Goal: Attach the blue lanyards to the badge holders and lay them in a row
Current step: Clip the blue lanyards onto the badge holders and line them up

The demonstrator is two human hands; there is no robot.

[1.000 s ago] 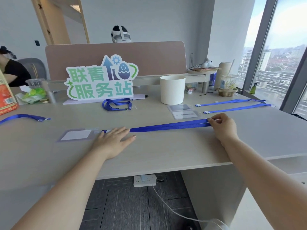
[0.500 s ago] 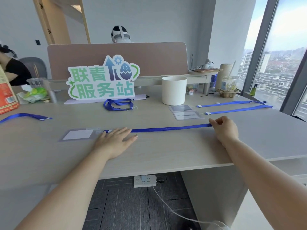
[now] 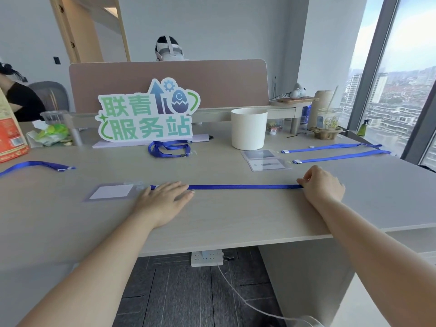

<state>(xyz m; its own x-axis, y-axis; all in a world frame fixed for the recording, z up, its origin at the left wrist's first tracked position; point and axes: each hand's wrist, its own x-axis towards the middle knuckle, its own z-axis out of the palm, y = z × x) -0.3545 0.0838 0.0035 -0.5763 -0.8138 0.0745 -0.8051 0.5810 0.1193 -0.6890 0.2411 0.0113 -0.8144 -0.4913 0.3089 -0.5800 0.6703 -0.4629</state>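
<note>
A blue lanyard (image 3: 243, 186) lies stretched straight across the desk, joined at its left end to a clear badge holder (image 3: 112, 191). My left hand (image 3: 162, 201) rests flat on the lanyard close to the holder, fingers straight. My right hand (image 3: 323, 184) pinches the lanyard's right end with curled fingers. Two more lanyards (image 3: 335, 147) (image 3: 342, 157) lie at the back right beside two badge holders (image 3: 259, 154) (image 3: 269, 164). A bunched lanyard (image 3: 168, 148) sits below the sign. Another lanyard (image 3: 35, 165) lies at the far left.
A green-lettered sign (image 3: 146, 114) and a white bucket (image 3: 249, 128) stand at the back of the desk (image 3: 224, 215). A red carton (image 3: 9, 135) is at the left edge; cups and clutter stand at the back right. A power strip (image 3: 207, 257) hangs under the desk.
The lanyard's two strands, spread apart earlier, now lie as one thin straight line. My right hand has shifted slightly right along it. My left hand has stayed in place.
</note>
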